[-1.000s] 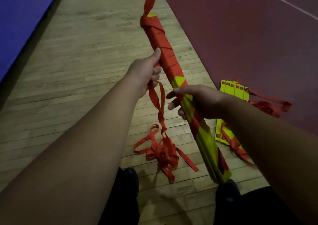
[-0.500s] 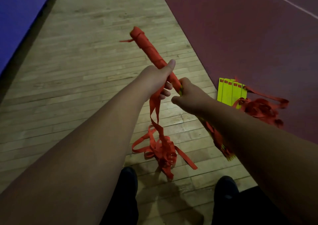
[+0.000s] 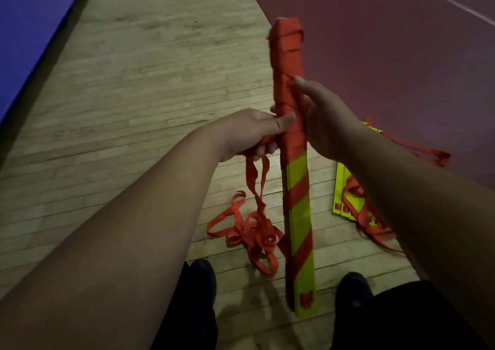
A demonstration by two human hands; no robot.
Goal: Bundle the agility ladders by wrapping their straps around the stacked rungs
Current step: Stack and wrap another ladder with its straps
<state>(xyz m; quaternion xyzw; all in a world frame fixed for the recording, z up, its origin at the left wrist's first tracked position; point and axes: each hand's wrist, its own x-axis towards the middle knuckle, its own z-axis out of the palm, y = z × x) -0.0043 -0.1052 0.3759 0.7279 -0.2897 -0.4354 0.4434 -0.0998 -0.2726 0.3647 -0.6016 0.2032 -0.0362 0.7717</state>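
At frame centre, the right hand (image 3: 325, 120) grips the upright stack of yellow rungs (image 3: 297, 189) at its wrapped upper half, the left hand (image 3: 247, 132) pinches the red strap (image 3: 254, 178) beside it; advisable to draw each turn taut, overlapping downward.

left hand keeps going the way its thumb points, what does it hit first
The stack of yellow rungs wrapped in red strap; the thumb of the left hand lies on it, with the right hand just beyond.
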